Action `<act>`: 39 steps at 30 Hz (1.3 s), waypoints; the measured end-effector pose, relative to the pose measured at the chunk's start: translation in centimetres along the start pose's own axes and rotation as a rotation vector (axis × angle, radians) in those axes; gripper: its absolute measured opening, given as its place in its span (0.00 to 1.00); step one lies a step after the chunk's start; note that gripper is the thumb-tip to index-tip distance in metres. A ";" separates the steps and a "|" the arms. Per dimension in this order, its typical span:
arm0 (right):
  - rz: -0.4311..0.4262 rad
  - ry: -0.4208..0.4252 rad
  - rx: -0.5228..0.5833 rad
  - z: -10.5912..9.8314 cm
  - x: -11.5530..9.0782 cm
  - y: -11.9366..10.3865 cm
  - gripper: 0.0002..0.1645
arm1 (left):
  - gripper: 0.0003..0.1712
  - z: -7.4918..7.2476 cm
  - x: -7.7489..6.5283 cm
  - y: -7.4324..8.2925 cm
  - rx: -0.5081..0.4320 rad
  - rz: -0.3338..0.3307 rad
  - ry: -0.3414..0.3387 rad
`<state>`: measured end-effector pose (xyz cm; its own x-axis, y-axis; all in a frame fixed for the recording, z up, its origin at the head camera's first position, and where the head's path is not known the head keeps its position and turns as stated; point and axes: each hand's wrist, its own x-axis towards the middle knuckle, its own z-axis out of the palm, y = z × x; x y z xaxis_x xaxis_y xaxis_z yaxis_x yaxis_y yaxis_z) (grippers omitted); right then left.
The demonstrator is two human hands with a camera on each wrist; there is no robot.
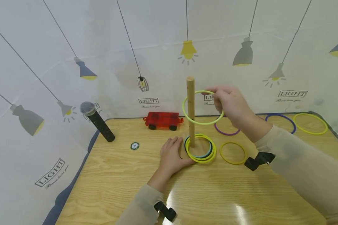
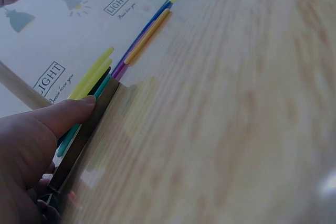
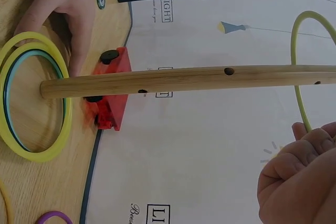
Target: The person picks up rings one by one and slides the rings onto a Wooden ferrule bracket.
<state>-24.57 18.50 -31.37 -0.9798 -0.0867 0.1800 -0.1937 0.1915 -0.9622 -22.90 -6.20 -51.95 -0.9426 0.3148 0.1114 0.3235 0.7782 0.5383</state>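
Note:
A wooden post [image 1: 190,106] stands upright on a thin wooden base [image 2: 84,142]. My left hand [image 1: 171,155] grips that base from the left, its thumb along the near edge beside the rings. Around the post's foot lies a stack of yellow rings [image 1: 204,161], with a dark ring and a light-blue ring [image 3: 14,85] among them. Higher up, my right hand [image 1: 231,102] pinches a yellow-green ring [image 1: 203,123] by its right side. This ring encircles the upper part of the post, tilted. Some left fingers are hidden in the left wrist view.
Right of the stand lie a yellow ring [image 1: 233,163], a purple ring [image 1: 226,134], a blue ring [image 1: 281,115] and another yellow ring [image 1: 310,133]. A red toy wagon [image 1: 162,120], a microphone [image 1: 97,122] and a round chip [image 1: 135,146] are to the left. Printed sheeting [image 1: 157,56] backs the table.

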 end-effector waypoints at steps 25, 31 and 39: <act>0.131 -0.076 -0.031 0.9 -1.6 5.8 0.25 | 0.63 0.1 -0.1 0.1 0.042 0.010 0.033; 0.161 -0.080 -0.040 1.3 -2.1 7.4 0.24 | 0.63 0.1 -0.1 0.1 0.034 0.004 0.023; 0.215 -0.096 -0.051 2.2 -2.8 9.4 0.25 | 0.64 0.1 0.0 0.0 0.038 -0.010 0.012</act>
<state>-23.53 18.36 -41.33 -0.9902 -0.1305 -0.0500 0.0138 0.2648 -0.9642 -22.86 -6.13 -52.06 -0.9468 0.3001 0.1161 0.3163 0.8015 0.5074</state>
